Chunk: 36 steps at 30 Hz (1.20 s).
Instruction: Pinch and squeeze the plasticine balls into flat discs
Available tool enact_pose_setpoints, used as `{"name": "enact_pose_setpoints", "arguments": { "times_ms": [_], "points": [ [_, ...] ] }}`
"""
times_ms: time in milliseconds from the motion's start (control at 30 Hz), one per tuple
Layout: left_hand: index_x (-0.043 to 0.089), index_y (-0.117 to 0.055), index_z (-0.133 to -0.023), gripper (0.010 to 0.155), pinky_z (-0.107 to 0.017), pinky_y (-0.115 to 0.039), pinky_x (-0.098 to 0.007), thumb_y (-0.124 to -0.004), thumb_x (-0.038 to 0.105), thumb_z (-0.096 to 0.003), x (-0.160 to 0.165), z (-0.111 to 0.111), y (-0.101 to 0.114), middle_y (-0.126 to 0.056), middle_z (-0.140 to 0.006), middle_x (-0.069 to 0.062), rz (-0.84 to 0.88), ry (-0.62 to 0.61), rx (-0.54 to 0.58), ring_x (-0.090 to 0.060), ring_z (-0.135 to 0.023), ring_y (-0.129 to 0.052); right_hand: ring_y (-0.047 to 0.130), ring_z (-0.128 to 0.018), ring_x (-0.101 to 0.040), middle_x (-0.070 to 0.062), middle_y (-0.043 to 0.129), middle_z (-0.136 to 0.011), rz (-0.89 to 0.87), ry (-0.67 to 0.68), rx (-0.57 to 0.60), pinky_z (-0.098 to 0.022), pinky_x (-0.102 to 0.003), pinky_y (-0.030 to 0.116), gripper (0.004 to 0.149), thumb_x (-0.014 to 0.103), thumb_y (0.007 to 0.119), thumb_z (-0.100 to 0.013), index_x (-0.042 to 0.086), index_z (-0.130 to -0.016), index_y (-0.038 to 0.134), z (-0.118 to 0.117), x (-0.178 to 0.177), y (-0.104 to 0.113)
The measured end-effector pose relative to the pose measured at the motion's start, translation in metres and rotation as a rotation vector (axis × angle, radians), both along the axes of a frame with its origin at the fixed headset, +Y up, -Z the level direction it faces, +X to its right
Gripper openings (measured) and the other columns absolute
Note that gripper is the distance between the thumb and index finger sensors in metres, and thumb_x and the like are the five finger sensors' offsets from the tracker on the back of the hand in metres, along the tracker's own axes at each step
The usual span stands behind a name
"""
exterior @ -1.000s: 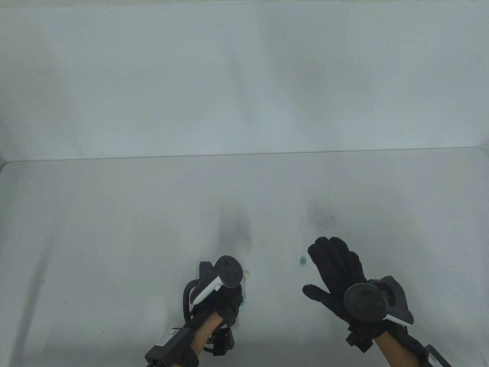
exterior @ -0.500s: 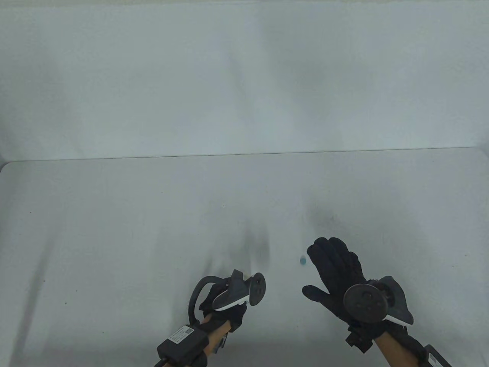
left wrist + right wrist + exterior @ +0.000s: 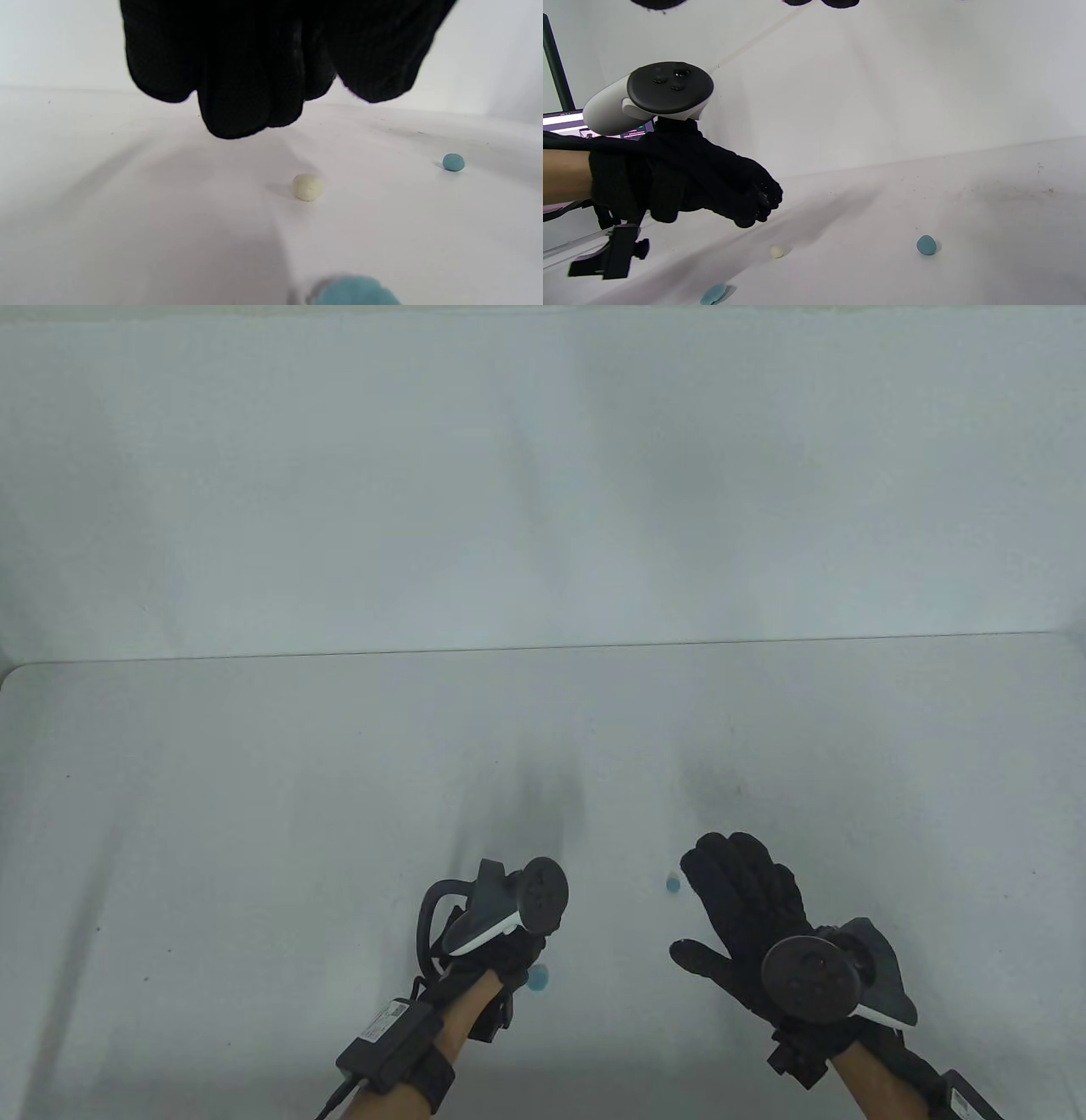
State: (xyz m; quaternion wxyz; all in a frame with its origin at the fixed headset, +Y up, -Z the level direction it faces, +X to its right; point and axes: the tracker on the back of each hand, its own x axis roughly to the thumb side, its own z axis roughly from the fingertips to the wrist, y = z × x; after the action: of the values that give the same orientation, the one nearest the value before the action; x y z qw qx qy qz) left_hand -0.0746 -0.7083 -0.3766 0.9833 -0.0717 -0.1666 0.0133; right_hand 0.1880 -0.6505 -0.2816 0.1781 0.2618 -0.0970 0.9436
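Observation:
A flattened blue disc [image 3: 538, 977] lies on the white table [image 3: 254, 831] beside my left wrist; it also shows in the left wrist view [image 3: 354, 292] and the right wrist view [image 3: 714, 293]. A cream ball [image 3: 308, 187] sits just ahead of it, also seen in the right wrist view [image 3: 776, 251]; in the table view my left tracker hides it. A small blue ball [image 3: 673, 884] lies by my right fingertips. My left hand [image 3: 509, 950] hovers empty above the cream ball, fingers [image 3: 237, 106] pointing down and close together. My right hand [image 3: 700, 903] lies flat and open on the table, holding nothing.
The table's far edge [image 3: 543, 649] meets a white backdrop. A dark post [image 3: 555, 63] and a monitor [image 3: 564, 123] stand off to the left in the right wrist view.
My left hand pulled back, turned, then moved forward over the cream ball, uncovering the blue disc near its wrist. My right hand has not moved.

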Motion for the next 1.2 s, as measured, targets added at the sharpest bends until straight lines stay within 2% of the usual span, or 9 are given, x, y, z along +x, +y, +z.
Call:
{"name": "enact_pose_setpoints", "arguments": {
  "times_ms": [167, 333, 367, 533, 700, 867, 1000, 1100, 1200],
  "points": [
    [0.015, -0.074, -0.103, 0.06, -0.063, -0.076, -0.048, -0.082, 0.039, -0.0477, 0.012, -0.013, -0.016, -0.085, -0.097, -0.011, -0.139, -0.041, -0.013, -0.031, -0.079, -0.095, 0.034, -0.11, -0.053, -0.017, 0.032, -0.123, -0.002, -0.002, -0.004, -0.07, -0.075, 0.045, 0.081, 0.065, 0.051, -0.056, 0.014, -0.116, 0.033, 0.0, 0.001, 0.0],
    [0.018, -0.076, -0.102, 0.06, -0.064, -0.076, -0.047, -0.084, 0.039, -0.0465, 0.014, -0.019, -0.031, -0.086, -0.097, -0.01, -0.192, -0.059, -0.05, -0.03, -0.08, -0.095, 0.034, -0.11, -0.052, -0.017, 0.032, -0.124, -0.002, 0.002, -0.001, -0.07, -0.075, 0.045, 0.081, 0.065, 0.051, -0.056, 0.014, -0.116, 0.033, 0.0, 0.0, 0.0],
    [0.018, -0.076, -0.101, 0.059, -0.064, -0.076, -0.046, -0.084, 0.039, -0.0465, 0.014, -0.02, -0.032, -0.087, -0.096, -0.007, -0.215, -0.066, -0.046, -0.029, -0.08, -0.095, 0.034, -0.11, -0.053, -0.017, 0.032, -0.123, -0.001, 0.002, 0.001, -0.07, -0.075, 0.045, 0.081, 0.065, 0.051, -0.056, 0.014, -0.116, 0.033, 0.0, 0.0, 0.0],
    [0.019, -0.078, -0.098, 0.057, -0.063, -0.079, -0.041, -0.085, 0.038, -0.0453, 0.02, -0.021, -0.036, -0.086, -0.093, -0.006, -0.281, -0.115, -0.025, -0.026, -0.076, -0.095, 0.034, -0.11, -0.052, -0.017, 0.032, -0.123, 0.005, 0.005, -0.004, -0.07, -0.075, 0.045, 0.081, 0.065, 0.051, -0.056, 0.014, -0.116, 0.033, 0.0, -0.001, 0.0],
    [0.019, -0.083, -0.091, 0.049, -0.058, -0.087, -0.034, -0.085, 0.036, -0.0452, 0.022, -0.022, -0.035, -0.091, -0.082, -0.005, -0.291, -0.146, 0.028, -0.017, -0.064, -0.101, 0.034, -0.11, -0.053, -0.017, 0.032, -0.123, 0.0, 0.001, -0.003, -0.07, -0.075, 0.045, 0.081, 0.065, 0.051, -0.056, 0.014, -0.116, 0.033, 0.0, 0.0, 0.0],
    [0.017, -0.082, -0.092, 0.049, -0.056, -0.086, -0.036, -0.083, 0.036, -0.0473, 0.019, -0.024, -0.032, -0.091, -0.083, -0.008, -0.253, -0.135, -0.008, -0.019, -0.063, -0.101, 0.034, -0.11, -0.053, -0.017, 0.032, -0.123, -0.004, -0.001, -0.002, -0.07, -0.075, 0.045, 0.081, 0.065, 0.051, -0.056, 0.014, -0.116, 0.033, 0.0, 0.0, 0.001],
    [0.013, -0.079, -0.094, 0.05, -0.055, -0.087, -0.039, -0.08, 0.035, -0.049, 0.005, -0.024, -0.017, -0.093, -0.085, -0.012, -0.101, -0.07, -0.06, -0.022, -0.065, -0.104, 0.034, -0.11, -0.053, -0.017, 0.032, -0.123, -0.003, -0.002, 0.0, -0.07, -0.075, 0.045, 0.081, 0.065, 0.051, -0.056, 0.014, -0.116, 0.033, 0.0, 0.001, 0.001],
    [0.01, -0.075, -0.095, 0.051, -0.054, -0.088, -0.039, -0.079, 0.033, -0.0498, -0.014, -0.019, 0.001, -0.092, -0.085, -0.013, 0.126, -0.013, -0.108, -0.021, -0.065, -0.105, 0.034, -0.11, -0.053, -0.017, 0.032, -0.123, -0.007, -0.004, 0.0, -0.07, -0.075, 0.045, 0.081, 0.065, 0.051, -0.056, 0.014, -0.116, 0.033, 0.0, 0.001, 0.001],
    [0.009, -0.074, -0.096, 0.053, -0.056, -0.087, -0.04, -0.08, 0.033, -0.049, -0.039, -0.011, 0.015, -0.092, -0.083, -0.011, 0.428, 0.038, -0.211, -0.021, -0.063, -0.104, 0.034, -0.11, -0.053, -0.017, 0.032, -0.123, -0.005, -0.007, 0.001, -0.07, -0.075, 0.045, 0.081, 0.065, 0.051, -0.056, 0.014, -0.116, 0.033, 0.0, 0.001, 0.001]
  ]
}}
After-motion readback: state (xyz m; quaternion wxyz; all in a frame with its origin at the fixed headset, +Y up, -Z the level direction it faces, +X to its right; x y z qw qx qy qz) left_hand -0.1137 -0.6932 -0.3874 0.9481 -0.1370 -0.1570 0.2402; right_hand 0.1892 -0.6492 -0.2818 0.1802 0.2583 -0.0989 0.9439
